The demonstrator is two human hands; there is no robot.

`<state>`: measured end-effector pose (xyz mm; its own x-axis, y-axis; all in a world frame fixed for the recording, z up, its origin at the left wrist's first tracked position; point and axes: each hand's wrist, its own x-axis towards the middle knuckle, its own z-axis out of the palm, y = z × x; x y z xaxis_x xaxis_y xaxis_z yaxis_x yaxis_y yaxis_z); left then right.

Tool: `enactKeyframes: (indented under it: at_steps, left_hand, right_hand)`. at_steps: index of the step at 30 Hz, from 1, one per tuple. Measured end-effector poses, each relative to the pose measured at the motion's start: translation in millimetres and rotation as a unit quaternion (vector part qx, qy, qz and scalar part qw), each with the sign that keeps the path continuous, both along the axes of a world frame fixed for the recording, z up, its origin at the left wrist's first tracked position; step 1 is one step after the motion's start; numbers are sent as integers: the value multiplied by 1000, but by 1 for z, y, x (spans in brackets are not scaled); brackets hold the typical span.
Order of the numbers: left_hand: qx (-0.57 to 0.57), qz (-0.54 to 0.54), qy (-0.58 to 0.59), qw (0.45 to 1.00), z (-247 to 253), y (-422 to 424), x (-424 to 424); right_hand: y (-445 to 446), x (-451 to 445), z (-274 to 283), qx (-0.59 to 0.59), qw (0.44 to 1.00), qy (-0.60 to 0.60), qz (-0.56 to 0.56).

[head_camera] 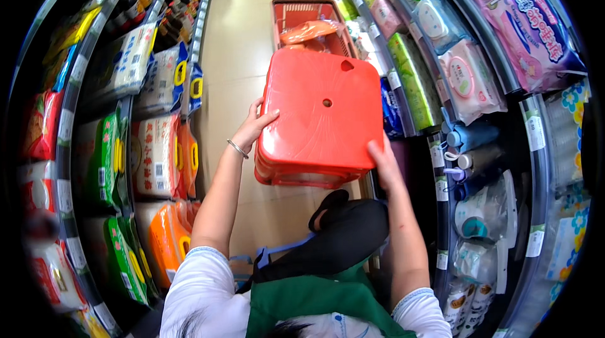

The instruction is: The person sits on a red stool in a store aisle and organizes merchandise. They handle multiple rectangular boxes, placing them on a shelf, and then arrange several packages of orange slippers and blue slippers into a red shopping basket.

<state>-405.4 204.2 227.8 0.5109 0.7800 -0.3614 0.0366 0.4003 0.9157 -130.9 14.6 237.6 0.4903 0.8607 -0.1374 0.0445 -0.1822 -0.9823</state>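
Note:
Before me is a red plastic stool (321,125) with a square, rounded seat and a small hole in its middle. Layered red edges show below its near side; I cannot tell if several stools are nested. My left hand (255,125) grips its left side, thumb over the rim. On the near right corner, my right hand (385,161) holds the side, its thumb on the seat's edge. Just beyond the stool, and partly hidden by it, a red plastic basket (305,1) on the floor holds orange plastic-wrapped items (309,32).
Left shelves carry large rice bags (156,153) with handles and rows of sauce bottles (177,16). Right shelves hold wet-wipe packs (437,21), tissue packs (411,83), drink bottles (468,137) and pink packs (534,31). Tiled floor (241,31) runs between them. My bent knee (364,220) is close below the stool.

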Motion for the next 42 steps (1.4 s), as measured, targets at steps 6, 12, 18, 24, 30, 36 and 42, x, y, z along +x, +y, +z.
enactKeyframes:
  at_steps: [6, 12, 18, 24, 30, 36, 42]
  left_hand:
    - [-28, 106, -5, 994, 5, -24, -91]
    - [457, 151, 451, 751, 27, -80, -160]
    - [503, 82, 530, 677, 21, -82, -126]
    - [542, 156, 549, 616, -2, -59, -91]
    - [536, 168, 545, 622, -8, -59, -92]
    - [547, 173, 549, 608, -15, -65, -85]
    - [576, 175, 568, 561, -27, -128, -90]
  right_hand:
    - [-22, -89, 22, -54, 988, 96, 112]
    - [21, -153, -29, 31, 969, 123, 210]
    - [105, -147, -31, 19, 958, 96, 268]
    - [150, -82, -61, 3, 972, -55, 228]
    - [216, -12, -87, -89, 871, -457, 157]
    - [270, 24, -140, -155, 774, -591, 168]
    - [277, 29, -169, -99, 758, -624, 164]
